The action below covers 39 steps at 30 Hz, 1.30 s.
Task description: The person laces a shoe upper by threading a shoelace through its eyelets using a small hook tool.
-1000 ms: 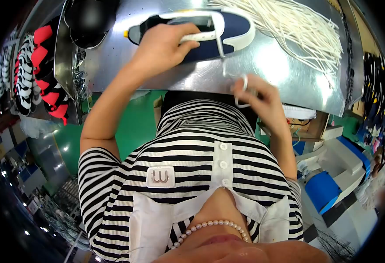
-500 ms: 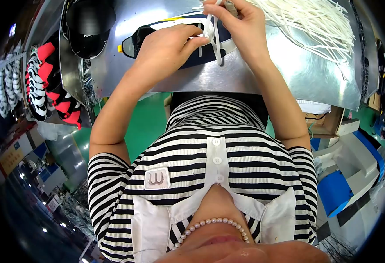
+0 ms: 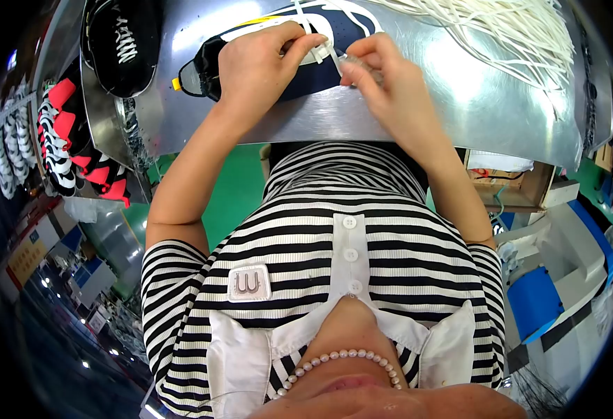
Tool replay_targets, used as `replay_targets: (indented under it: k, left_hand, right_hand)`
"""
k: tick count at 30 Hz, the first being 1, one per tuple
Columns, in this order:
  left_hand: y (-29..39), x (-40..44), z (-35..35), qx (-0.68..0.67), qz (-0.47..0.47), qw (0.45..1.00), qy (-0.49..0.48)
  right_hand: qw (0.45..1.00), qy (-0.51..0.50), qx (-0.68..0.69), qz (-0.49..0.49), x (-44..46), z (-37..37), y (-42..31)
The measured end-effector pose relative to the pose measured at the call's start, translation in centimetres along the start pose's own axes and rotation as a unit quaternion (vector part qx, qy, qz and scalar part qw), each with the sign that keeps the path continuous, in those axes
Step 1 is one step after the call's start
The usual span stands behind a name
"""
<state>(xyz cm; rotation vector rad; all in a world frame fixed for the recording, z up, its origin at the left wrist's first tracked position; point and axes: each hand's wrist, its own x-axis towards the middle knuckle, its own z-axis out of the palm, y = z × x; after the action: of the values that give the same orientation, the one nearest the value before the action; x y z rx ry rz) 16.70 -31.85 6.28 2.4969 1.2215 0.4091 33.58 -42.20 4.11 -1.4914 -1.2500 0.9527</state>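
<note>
A navy shoe upper [image 3: 320, 84] with white and yellow trim lies on the metal table, its toe area partly covered by my hands. White shoelaces [image 3: 326, 50] pass over its eyelet strip, with a loop trailing toward the far side. My left hand [image 3: 261, 66] rests across the upper, thumb and forefinger pinched on the lace at the eyelets. Close beside it, my right hand [image 3: 389, 87] is closed around a small greyish, metallic-looking tool [image 3: 370, 72], mostly hidden by the fingers. The fingertips meet near the shoe's near edge, where a white strand runs to them.
A bundle of loose white laces [image 3: 502, 42] spreads over the table's right side. At the left edge stands a black shoe upper [image 3: 121, 49] with white lacing. Black, white and red shoe parts [image 3: 58, 136] hang farther left. Below the table at right is an open box [image 3: 509, 185].
My right hand has come down and nearer from the far table edge, drawing closer to the eyelets. My left hand stays on the upper. The view has shifted slightly.
</note>
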Motion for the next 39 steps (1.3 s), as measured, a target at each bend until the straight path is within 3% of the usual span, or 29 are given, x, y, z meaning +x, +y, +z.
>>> replay_targets:
  k: [8, 14, 16, 21, 25, 28, 30, 32, 33, 35, 36, 37, 38, 39]
  left_hand:
    - [-0.3, 0.0, 0.1, -0.009, 0.014, 1.000, 0.022]
    - [-0.3, 0.4, -0.9, -0.027, -0.032, 0.996, -0.080]
    - [-1.4, 0.3, -0.8, -0.144, 0.028, 0.985, -0.091]
    - [-0.9, -0.8, -0.8, -0.185, -0.002, 0.971, -0.148]
    - [-1.0, -1.7, -0.5, -0.197, 0.055, 0.974, -0.094]
    - [-0.7, -2.7, -1.2, -0.087, 0.166, 0.982, -0.027]
    - [-1.3, -3.9, -1.6, -0.020, 0.191, 0.981, 0.030]
    - [-2.1, -4.3, -2.0, 0.070, 0.233, 0.966, 0.084]
    - [-2.5, -4.6, -2.1, 0.072, 0.224, 0.967, 0.099]
    - [-3.4, -5.3, -2.3, 0.051, 0.339, 0.934, 0.097]
    - [-2.4, -5.1, -2.2, 0.067, 0.391, 0.912, 0.107]
    - [-2.1, -5.0, -2.4, 0.069, 0.380, 0.918, 0.097]
    - [-2.1, -4.8, -2.3, 0.040, 0.337, 0.938, 0.064]
    - [-2.0, -4.4, -2.7, 0.014, 0.290, 0.956, 0.044]
  right_hand:
    - [0.995, -0.018, -0.088, -0.049, 0.2, 0.3, 0.9]
    - [0.986, -0.009, -0.156, -0.049, 0.9, 0.9, 1.1]
    - [0.985, -0.001, -0.170, -0.041, 1.0, 1.1, 1.0]
    - [0.975, 0.040, -0.214, -0.050, 1.3, 2.9, 0.0]
    - [0.978, 0.027, -0.207, -0.007, 1.1, 3.9, 0.0]
    - [0.984, -0.017, -0.164, -0.061, -0.5, 2.0, 0.0]
    - [0.977, -0.075, -0.202, 0.000, -3.0, -1.0, -1.4]
    - [0.990, -0.088, -0.111, 0.029, -3.7, -3.3, -2.0]
    - [0.991, 0.009, 0.053, 0.120, -3.6, -6.5, -1.9]
    - [0.992, 0.111, 0.013, 0.065, -2.1, -7.3, -0.3]
    - [0.987, 0.092, 0.099, 0.084, -0.4, -6.9, 0.1]
    - [0.975, 0.069, 0.189, 0.098, 1.4, -6.2, 0.2]
    - [0.971, 0.070, 0.195, 0.116, 1.6, -6.0, 0.2]
    - [0.966, 0.006, 0.229, 0.122, 1.7, -3.6, -0.1]
